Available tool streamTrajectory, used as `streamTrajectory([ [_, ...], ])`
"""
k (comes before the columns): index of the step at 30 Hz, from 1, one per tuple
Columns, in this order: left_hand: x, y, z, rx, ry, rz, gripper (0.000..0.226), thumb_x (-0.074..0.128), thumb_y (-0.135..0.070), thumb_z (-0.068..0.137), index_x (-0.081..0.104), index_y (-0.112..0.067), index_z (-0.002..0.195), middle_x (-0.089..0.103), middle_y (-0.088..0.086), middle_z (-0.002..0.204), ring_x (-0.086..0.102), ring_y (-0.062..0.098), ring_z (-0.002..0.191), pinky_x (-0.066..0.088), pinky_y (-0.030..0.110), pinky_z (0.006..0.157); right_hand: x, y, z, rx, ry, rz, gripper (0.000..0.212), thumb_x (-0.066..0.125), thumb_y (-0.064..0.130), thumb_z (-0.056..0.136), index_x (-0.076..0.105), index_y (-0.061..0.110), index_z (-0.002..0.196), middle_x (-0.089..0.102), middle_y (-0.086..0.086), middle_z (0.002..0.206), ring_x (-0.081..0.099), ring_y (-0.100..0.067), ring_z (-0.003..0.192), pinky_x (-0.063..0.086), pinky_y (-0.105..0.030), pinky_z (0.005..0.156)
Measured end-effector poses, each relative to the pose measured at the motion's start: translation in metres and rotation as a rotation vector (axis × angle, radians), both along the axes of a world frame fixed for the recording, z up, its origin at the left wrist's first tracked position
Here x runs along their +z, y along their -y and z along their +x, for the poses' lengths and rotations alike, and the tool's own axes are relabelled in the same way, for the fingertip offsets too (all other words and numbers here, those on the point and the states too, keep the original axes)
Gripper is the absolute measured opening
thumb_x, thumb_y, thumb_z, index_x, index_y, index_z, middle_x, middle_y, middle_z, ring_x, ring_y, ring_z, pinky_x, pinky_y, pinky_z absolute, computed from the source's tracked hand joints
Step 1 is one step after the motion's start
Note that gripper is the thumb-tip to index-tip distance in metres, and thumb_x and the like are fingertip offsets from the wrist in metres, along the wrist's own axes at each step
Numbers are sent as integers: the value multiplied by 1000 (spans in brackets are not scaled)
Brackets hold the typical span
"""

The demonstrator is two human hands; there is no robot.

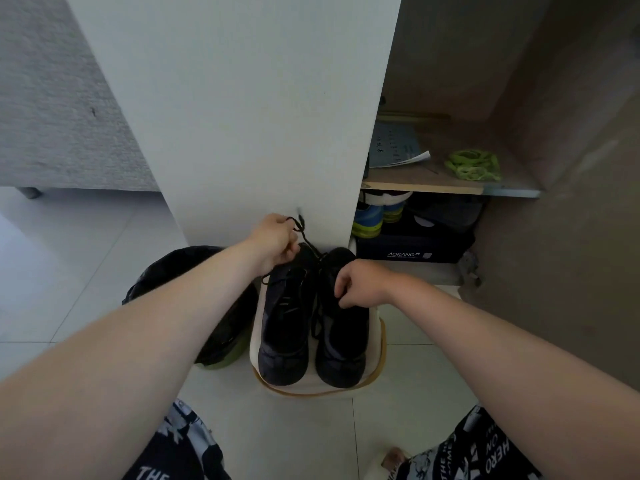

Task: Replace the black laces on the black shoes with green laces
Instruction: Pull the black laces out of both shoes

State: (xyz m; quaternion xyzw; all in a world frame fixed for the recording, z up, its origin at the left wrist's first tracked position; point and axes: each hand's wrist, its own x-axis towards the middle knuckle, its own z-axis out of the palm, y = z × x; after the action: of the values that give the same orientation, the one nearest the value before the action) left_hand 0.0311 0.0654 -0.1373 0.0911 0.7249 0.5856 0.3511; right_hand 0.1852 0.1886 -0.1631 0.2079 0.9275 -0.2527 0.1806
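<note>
Grip of left hand (273,242) pinching black laces (309,244), right hand (360,284) too, black shoes (287,334) parallel, lengthwise away.

shoes (313,320) look like matt black fabric, floor tiles (69,271) smooth and a bit glossy, shelf (426,181) bare wood, couch (52,116) rough grey cloth

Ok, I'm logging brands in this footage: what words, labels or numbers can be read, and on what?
"AOKANG": dark box under the shelf.
"HERO", "ON": patterned shorts, right leg.
"THE": shorts, left leg.
Other print on the shorts: cut off or blurred.
Paper on the shelf: print too small to read.
</note>
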Motion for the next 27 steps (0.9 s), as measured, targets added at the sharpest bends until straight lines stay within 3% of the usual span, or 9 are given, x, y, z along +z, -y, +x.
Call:
streamTrajectory([
  [2, 1, 9, 4, -140, 76, 0, 20, 40, -17, 106, 47, -17, 88, 49, 2, 67, 55, 14, 48, 44, 18, 41, 2, -1, 0, -60, -13, -31, 13, 70, 16, 81, 67, 29, 83, 67, 8, 88, 66, -15, 83, 56, -28, 68],
  [5, 1, 11, 2, -123, 94, 38, 14, 43, -16, 105, 49, -12, 93, 59, 6, 77, 64, 18, 59, 54, 23, 48, 5, -5, -2, -104, -29, -97, 24, 59, 4, 80, 62, 23, 94, 67, -4, 98, 68, -23, 85, 58, -31, 63],
  [10, -3, 8, 3, -148, -252, -65, 7, 50, -19, 101, 53, -18, 95, 61, 4, 96, 63, 17, 78, 53, 31, 69, 2, -12, -5, -104, -52, 41, 39, 78, 19, 79, 59, 24, 112, 65, 3, 100, 62, -18, 91, 48, -27, 70],
  [13, 8, 5, 4, -123, -323, 53, 7, 49, -21, 101, 56, -20, 98, 67, 2, 100, 64, 18, 82, 50, 31, 71, -5, -12, -4, -80, -50, 104, 19, 79, 28, 78, 70, 21, 94, 68, 5, 93, 63, -15, 88, 52, -29, 73],
  [15, 7, 2, 2, -177, -441, 7, 14, 50, -24, 101, 61, -24, 109, 65, -1, 108, 65, 19, 95, 49, 32, 81, -9, -13, -4, -86, -71, 89, 10, 78, 28, 79, 72, 23, 73, 74, 2, 89, 68, -16, 85, 57, -33, 77],
  [18, -7, 2, 3, -237, -739, -281, 33, 52, -20, 99, 53, -19, 132, 48, 4, 128, 55, 22, 111, 39, 28, 96, -9, -17, -4, -151, -117, 6, 41, 75, 28, 86, 61, 22, 49, 71, 2, 74, 65, -14, 68, 53, -31, 66],
  [21, -9, 0, 17, -228, -837, -306, 15, 59, -18, 92, 55, -19, 106, 55, 1, 109, 59, 23, 98, 43, 29, 85, 0, -20, -4, -241, -139, -71, 29, 69, 28, 93, 73, 11, 70, 64, -2, 57, 61, -16, 50, 48, -27, 58],
  [23, -8, -4, 27, -433, -748, -336, 7, 67, -25, 87, 62, -20, 88, 67, -1, 86, 67, 21, 84, 45, 25, 72, 4, -22, -3, -287, -152, -86, 28, 66, 30, 96, 76, 9, 80, 63, 5, 48, 62, -17, 50, 50, -29, 58],
  [27, -11, -6, 49, -798, -604, -541, 38, 79, -47, 73, 67, -16, 90, 74, 8, 77, 67, 18, 59, 54, 27, 59, 6, -27, 0, -397, -133, -212, 33, 54, 34, 102, 75, 11, 90, 71, 0, 69, 66, -21, 55, 53, -33, 56],
])
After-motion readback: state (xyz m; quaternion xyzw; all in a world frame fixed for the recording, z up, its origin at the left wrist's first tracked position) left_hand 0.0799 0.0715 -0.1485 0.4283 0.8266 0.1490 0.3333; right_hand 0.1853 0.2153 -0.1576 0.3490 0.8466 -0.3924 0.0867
